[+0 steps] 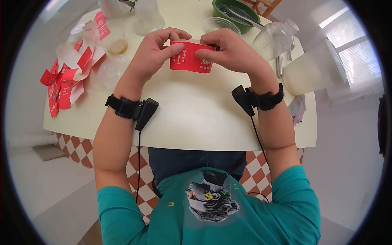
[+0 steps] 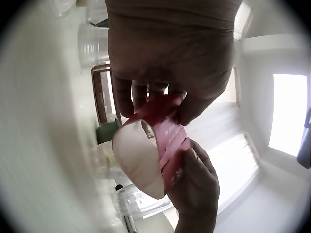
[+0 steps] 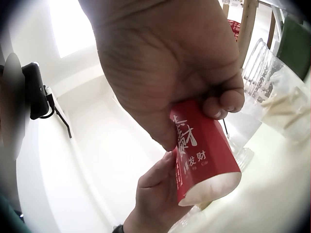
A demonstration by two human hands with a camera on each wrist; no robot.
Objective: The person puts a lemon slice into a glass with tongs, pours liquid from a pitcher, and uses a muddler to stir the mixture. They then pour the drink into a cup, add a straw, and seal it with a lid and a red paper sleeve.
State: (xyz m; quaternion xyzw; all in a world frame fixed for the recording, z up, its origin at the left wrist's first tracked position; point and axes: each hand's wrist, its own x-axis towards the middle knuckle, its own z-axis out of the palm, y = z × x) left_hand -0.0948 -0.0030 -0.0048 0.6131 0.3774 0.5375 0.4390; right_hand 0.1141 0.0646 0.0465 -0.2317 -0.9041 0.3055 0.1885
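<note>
A red paper cup sleeve (image 1: 190, 61) with white lettering is held between both hands above the table. Its inside is white, and in the left wrist view the sleeve (image 2: 141, 150) forms a loop I can see through. My left hand (image 1: 153, 51) pinches one side, thumb on the printed face and fingers behind. On the opposite side, my right hand (image 1: 232, 51) pinches the sleeve (image 3: 206, 155) the same way, its thumb over the printing. The fingertips behind the paper are partly hidden.
Torn or flattened red-and-white paper pieces (image 1: 71, 77) lie at the left beside clear plastic lids (image 1: 108, 71). Plastic cups (image 1: 148, 18) stand at the back. A green basin (image 1: 245, 26) holds utensils. At the right are a clear bottle (image 1: 271, 41), a translucent pitcher (image 1: 312, 75) and a cloth (image 1: 297, 107).
</note>
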